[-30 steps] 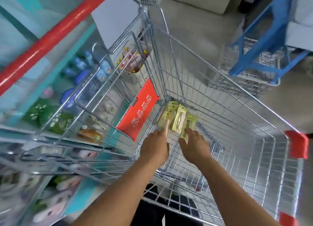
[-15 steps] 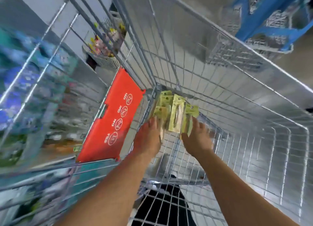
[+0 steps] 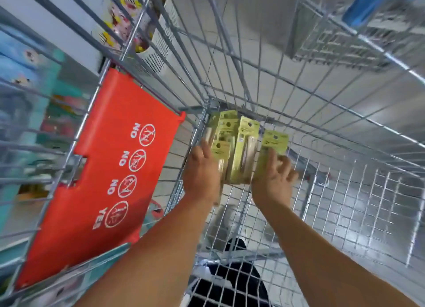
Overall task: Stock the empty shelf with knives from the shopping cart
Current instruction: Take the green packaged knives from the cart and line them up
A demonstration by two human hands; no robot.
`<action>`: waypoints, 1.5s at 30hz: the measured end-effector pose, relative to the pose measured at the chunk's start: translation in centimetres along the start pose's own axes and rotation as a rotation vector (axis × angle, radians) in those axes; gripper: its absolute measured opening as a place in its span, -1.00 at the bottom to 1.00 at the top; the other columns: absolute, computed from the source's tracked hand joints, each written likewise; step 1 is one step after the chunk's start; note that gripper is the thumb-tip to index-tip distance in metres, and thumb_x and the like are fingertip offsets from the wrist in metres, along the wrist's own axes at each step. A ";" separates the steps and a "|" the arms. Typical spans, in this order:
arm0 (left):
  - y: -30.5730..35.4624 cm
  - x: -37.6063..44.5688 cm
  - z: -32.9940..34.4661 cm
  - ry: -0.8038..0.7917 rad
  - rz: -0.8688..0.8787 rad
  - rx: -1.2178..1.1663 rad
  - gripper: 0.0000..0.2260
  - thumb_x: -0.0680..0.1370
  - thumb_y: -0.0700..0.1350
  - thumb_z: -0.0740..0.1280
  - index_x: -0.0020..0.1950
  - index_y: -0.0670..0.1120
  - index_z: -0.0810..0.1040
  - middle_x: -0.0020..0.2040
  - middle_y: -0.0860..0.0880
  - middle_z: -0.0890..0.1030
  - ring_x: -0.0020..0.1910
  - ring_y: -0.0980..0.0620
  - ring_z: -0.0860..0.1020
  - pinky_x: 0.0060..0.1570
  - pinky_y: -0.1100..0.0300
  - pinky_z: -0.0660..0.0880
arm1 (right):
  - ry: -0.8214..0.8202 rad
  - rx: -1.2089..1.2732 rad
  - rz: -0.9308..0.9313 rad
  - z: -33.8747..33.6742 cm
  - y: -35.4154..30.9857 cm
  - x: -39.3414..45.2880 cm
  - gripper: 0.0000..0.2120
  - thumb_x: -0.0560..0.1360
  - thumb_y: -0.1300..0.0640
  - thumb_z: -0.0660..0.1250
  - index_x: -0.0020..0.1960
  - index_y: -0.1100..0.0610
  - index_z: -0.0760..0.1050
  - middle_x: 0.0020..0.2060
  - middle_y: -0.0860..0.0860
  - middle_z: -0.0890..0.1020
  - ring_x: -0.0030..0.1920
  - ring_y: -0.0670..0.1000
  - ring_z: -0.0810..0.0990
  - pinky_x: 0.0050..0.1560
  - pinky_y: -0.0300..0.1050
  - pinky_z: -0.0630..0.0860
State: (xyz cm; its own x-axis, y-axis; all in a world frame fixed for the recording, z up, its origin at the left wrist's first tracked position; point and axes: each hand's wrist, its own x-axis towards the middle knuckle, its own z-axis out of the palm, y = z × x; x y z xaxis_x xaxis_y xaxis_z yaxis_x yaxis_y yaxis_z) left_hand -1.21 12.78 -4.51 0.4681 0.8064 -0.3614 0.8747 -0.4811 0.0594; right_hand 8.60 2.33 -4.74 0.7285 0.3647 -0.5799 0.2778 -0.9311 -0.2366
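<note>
I am gathering the knife packs point(image 3: 243, 152) in the cart point(image 3: 322, 122), left hand point(image 3: 202, 171) and right hand point(image 3: 272, 182) loosely spread against them, and should squeeze evenly.

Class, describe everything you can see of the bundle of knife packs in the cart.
The knife packs are several flat yellow-green cards with small dark print and a hang hole near the top, each bearing a pale, long item under what looks like clear plastic. They stand roughly upright, overlapping, in the far corner of the wire shopping cart. The left hand presses one side, the right hand the other, its fingers on the rightmost card.
</note>
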 end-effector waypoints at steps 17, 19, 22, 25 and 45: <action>-0.4 -6.1 0.9 -0.128 -0.030 -0.437 -0.41 0.54 -0.07 0.27 0.53 -0.08 0.14 0.29 -0.19 0.28 0.22 -0.15 0.35 0.18 0.03 0.39 | 0.042 0.540 -0.056 -0.5 -3.1 -2.1 -0.27 0.45 0.04 0.37 0.50 0.08 0.08 0.25 0.05 0.33 0.12 0.02 0.43 0.22 -0.16 0.44; -0.7 -5.5 1.1 -0.099 -0.099 -0.527 -0.52 0.56 -0.09 0.25 0.47 -0.05 0.24 0.30 -0.23 0.29 0.22 -0.20 0.39 0.17 -0.03 0.43 | 0.059 0.444 -0.057 0.3 -3.7 -1.3 -0.35 0.49 0.00 0.30 0.48 0.11 0.13 0.29 0.14 0.33 0.28 0.18 0.33 0.35 0.15 0.32; -1.2 -4.7 2.0 -0.087 -0.112 -0.595 -0.58 0.54 -0.13 0.29 0.39 -0.05 0.32 0.25 -0.21 0.42 0.18 -0.19 0.43 0.04 0.06 0.43 | 0.094 0.407 -0.005 0.8 -4.1 -0.5 -0.53 0.49 0.08 0.24 0.39 0.04 0.27 0.29 0.19 0.32 0.27 0.25 0.33 0.30 0.22 0.32; -1.5 -4.3 2.6 -0.029 -0.137 -0.628 -0.66 0.58 -0.06 0.27 0.34 -0.08 0.36 0.15 -0.15 0.53 0.12 -0.14 0.48 -0.03 0.12 0.39 | 0.073 0.412 0.005 0.7 -4.3 -0.3 -0.47 0.48 0.11 0.28 0.41 0.11 0.23 0.28 0.21 0.37 0.30 0.21 0.30 0.34 0.15 0.28; -1.5 -5.0 2.9 -0.166 -0.320 -0.636 -0.16 0.36 -0.11 0.49 0.49 -0.05 0.05 0.19 -0.14 0.52 0.10 -0.17 0.54 0.04 -0.12 0.51 | 0.018 0.635 0.160 0.1 -4.2 -2.5 -0.51 0.33 -0.09 0.50 0.02 0.07 0.29 -0.21 -0.09 0.48 -0.31 -0.15 0.47 -0.20 -0.10 0.51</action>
State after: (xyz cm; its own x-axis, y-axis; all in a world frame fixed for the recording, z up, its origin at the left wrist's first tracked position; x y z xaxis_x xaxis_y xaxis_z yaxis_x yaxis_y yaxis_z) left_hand -5.25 8.49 -5.48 0.1959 0.7871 -0.5848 0.8929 0.1034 0.4383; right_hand 5.58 5.31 -2.36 0.7420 0.2169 -0.6344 -0.2550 -0.7838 -0.5663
